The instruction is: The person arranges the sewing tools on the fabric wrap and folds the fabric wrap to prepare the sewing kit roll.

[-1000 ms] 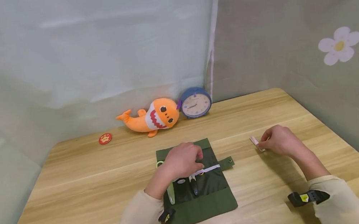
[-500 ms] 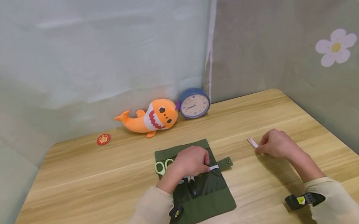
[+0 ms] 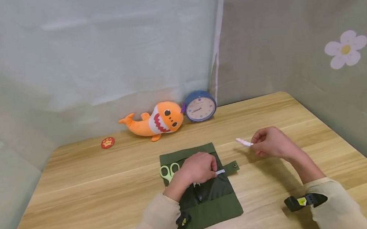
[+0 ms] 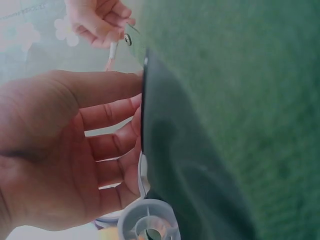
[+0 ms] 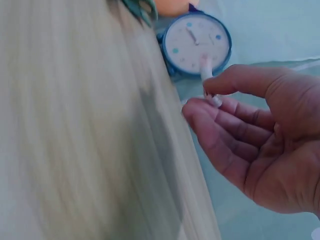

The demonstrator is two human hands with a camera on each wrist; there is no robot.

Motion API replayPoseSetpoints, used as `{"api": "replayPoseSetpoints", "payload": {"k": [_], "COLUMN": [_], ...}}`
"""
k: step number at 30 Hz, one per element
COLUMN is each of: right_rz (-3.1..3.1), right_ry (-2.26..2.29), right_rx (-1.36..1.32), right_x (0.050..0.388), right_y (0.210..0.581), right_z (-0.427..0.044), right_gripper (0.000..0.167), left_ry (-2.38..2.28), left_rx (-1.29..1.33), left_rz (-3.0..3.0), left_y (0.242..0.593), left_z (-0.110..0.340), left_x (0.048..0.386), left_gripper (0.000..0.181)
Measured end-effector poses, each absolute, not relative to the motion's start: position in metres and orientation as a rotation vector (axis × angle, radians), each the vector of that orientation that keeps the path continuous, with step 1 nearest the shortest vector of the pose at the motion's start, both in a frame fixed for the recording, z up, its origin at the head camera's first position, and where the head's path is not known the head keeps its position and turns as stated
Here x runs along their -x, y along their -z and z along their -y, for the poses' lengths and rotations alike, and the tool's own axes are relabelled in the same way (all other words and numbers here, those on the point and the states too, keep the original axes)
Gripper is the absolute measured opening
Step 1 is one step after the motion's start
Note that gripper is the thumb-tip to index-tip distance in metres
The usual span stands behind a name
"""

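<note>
A dark green fabric tool roll [image 3: 212,207] lies unfolded on the table. My left hand [image 3: 199,168] is over its middle, thumb and fingertips pinching the white elastic band [image 3: 220,171] near its right end. Light-green scissors [image 3: 165,172] and a dark-handled tool [image 3: 199,194] lie on the roll, partly hidden by this hand. A pale grey round part [image 4: 149,220] shows below the left fingers in the left wrist view. To the right of the roll, my right hand [image 3: 272,143] pinches a slim pink-and-white stick [image 3: 244,142] above the table, its free end pointing left.
An orange shark plush [image 3: 155,121] and a blue alarm clock [image 3: 200,107] stand at the table's back edge. A round red star badge [image 3: 107,142] lies at the back left. The roll's snap tab [image 3: 231,167] sticks out to the right.
The right hand has lifted the stick off the table and brought it left, towards the roll. My left hand has slid right along the elastic band, uncovering the scissors' handles.
</note>
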State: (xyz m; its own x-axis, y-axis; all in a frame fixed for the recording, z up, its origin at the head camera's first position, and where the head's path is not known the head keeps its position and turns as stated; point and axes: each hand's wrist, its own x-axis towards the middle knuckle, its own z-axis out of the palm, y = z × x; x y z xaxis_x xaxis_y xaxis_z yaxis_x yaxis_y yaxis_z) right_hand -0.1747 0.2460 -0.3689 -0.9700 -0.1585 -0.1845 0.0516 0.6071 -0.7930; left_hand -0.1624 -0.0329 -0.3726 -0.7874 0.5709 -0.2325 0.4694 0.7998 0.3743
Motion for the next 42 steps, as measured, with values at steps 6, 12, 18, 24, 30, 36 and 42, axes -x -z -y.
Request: {"api": "replayPoseSetpoints", "payload": {"k": [6,12,18,24,30,36,42], "right_rz": [-2.538,-2.449,-2.386,-2.381,-2.383,-2.379,-2.364], "right_ry": [1.425,1.526,1.523,1.512,1.493,1.469,1.461], "right_rx": [0.174,0.313,0.417,0.445,0.492,0.528,0.547], "right_x": [0.181,0.188,0.192,0.195,0.197,0.198,0.199], "right_y": [0.367,0.371,0.379,0.388,0.394,0.393,0.392], "right_z": [-0.230,-0.215,-0.200,-0.188,-0.184,-0.181,-0.179], "right_gripper": [0.021,0.028,0.029,0.019,0.014,0.014,0.015], "left_ry": [-0.435,-0.414,-0.435,-0.474,-0.500,-0.521,-0.524], "left_rx": [-0.800,-0.786,-0.770,-0.763,-0.761,-0.770,-0.784], "left_rz": [-2.653,-2.658,-2.658,-2.651,-2.649,-2.650,-2.662], "left_y": [0.375,0.376,0.376,0.375,0.376,0.376,0.378], "left_z": [0.032,0.031,0.032,0.031,0.032,0.033,0.033], "left_x": [0.162,0.162,0.161,0.161,0.161,0.162,0.164], "left_gripper": [0.016,0.015,0.015,0.016,0.017,0.019,0.024]}}
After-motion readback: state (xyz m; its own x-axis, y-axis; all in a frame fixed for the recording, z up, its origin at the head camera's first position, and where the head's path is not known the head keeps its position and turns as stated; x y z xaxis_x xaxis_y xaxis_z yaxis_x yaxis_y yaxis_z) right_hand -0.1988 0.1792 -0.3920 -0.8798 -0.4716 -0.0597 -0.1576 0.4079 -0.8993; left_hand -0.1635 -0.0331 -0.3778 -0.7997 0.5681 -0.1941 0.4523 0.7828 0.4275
